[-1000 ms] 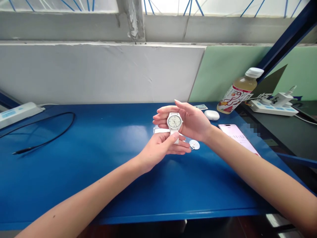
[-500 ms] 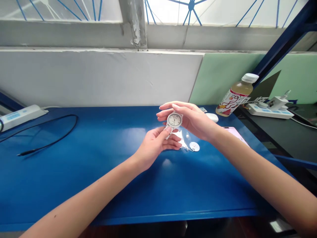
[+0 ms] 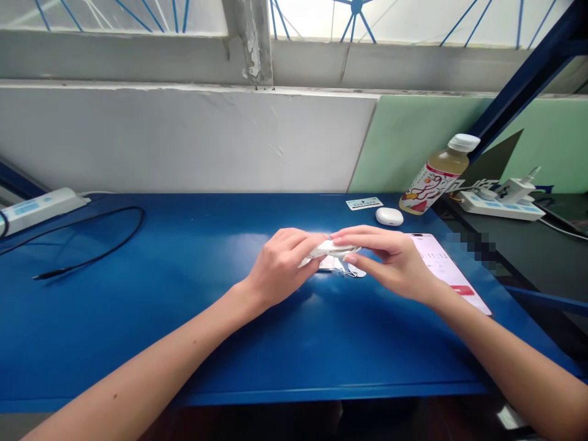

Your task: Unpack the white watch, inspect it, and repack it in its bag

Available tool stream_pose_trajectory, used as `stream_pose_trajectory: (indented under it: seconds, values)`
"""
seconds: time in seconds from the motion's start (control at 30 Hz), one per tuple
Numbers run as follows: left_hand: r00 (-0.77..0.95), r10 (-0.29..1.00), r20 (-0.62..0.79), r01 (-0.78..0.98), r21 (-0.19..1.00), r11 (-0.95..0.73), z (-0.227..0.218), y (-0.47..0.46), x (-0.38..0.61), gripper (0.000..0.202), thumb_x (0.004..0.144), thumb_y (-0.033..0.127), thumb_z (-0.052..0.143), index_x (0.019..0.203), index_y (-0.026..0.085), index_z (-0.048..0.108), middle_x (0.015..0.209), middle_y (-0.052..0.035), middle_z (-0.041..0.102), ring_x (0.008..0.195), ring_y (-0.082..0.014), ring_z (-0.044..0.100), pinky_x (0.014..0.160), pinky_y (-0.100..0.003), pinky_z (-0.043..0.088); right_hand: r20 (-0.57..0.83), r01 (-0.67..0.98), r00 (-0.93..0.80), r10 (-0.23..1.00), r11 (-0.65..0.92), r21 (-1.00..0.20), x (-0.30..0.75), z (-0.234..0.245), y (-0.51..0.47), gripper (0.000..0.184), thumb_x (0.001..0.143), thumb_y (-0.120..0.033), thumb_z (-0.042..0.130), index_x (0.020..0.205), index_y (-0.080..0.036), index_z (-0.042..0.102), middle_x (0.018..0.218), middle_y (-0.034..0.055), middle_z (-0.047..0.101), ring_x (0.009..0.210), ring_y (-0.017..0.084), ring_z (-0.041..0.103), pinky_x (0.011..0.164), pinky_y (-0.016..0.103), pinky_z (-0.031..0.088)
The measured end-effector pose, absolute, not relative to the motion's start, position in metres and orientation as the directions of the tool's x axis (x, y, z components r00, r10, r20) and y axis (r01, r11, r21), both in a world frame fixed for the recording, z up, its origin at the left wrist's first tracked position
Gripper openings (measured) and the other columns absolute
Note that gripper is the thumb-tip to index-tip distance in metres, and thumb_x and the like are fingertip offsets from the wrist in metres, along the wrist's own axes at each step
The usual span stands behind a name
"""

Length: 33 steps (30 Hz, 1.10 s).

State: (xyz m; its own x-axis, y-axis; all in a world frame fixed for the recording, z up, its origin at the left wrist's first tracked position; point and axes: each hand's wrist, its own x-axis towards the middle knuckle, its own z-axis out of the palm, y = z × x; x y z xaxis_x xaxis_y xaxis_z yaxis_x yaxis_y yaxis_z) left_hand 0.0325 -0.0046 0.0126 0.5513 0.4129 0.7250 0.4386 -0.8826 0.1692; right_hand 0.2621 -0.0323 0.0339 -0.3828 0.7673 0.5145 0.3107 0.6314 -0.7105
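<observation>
A white wristwatch (image 3: 331,248) is held between my two hands above the blue desk, turned edge-on so its dial no longer faces me. My left hand (image 3: 287,264) grips one end, fingers over the top and thumb below. At the other end, my right hand (image 3: 390,257) pinches the watch with its fingertips above and its thumb beneath. Behind and below the watch lie a round white disc (image 3: 357,271) with a small chain and a whitish piece (image 3: 326,264), both partly hidden by the watch and my hands.
A phone (image 3: 448,269) lies beyond my right wrist. Behind it are a white earbud case (image 3: 389,216), a card (image 3: 364,203) and a drink bottle (image 3: 434,174). Power strips stand left (image 3: 41,208) and right (image 3: 500,204); a black cable (image 3: 138,226) curves across the left side.
The watch has tipped from dial-facing to edge-on. My right hand has come down from behind it and closed on its right end, uncovering the card and more of the phone.
</observation>
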Motion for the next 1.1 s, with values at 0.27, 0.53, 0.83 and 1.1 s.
stream_pose_trajectory:
  seconds: [0.27,0.53,0.83,1.1]
  values:
    - [0.650,0.704,0.288,0.596,0.382,-0.706,0.008,0.003,0.026,0.068,0.088,0.046,0.066,0.143,0.014,0.043,0.151,-0.0206,0.042,0.144,-0.0339,0.034,0.115,-0.054,0.031,0.321,0.517,-0.400,0.858,0.501,-0.694,0.292,0.038,-0.014,0.024,0.088,-0.034,0.064,0.106,-0.023,0.076,0.110,0.0085,0.076,0.102,0.028,0.070,0.082,0.040,0.060]
    - [0.655,0.738,0.162,0.602,0.479,-0.639,0.003,0.006,0.026,0.081,0.089,0.041,0.065,0.153,0.016,0.023,0.154,-0.0201,0.038,0.143,-0.0308,0.037,0.119,-0.054,0.021,0.149,0.533,-0.443,0.884,0.393,-0.749,0.308,0.039,-0.007,0.025,0.080,-0.033,0.071,0.102,-0.022,0.076,0.107,0.0071,0.076,0.096,0.026,0.072,0.083,0.037,0.060]
    - [0.654,0.725,0.215,0.594,0.446,-0.669,0.003,-0.003,0.021,0.058,0.090,0.043,0.064,0.139,0.016,0.047,0.139,-0.0186,0.052,0.126,-0.0346,0.052,0.101,-0.050,0.046,0.137,0.571,-0.439,0.888,0.393,-0.720,0.308,0.044,-0.013,0.024,0.078,-0.032,0.072,0.099,-0.020,0.077,0.110,0.0091,0.076,0.097,0.028,0.072,0.086,0.041,0.060]
    - [0.658,0.707,0.259,0.569,0.443,-0.693,0.001,0.005,0.018,0.055,0.090,0.041,0.064,0.138,0.018,0.048,0.136,-0.0178,0.054,0.125,-0.0348,0.052,0.100,-0.052,0.046,0.266,0.484,-0.437,0.860,0.473,-0.736,0.280,0.017,-0.015,0.024,0.082,-0.029,0.070,0.105,-0.023,0.074,0.113,0.0064,0.076,0.106,0.028,0.071,0.091,0.042,0.059]
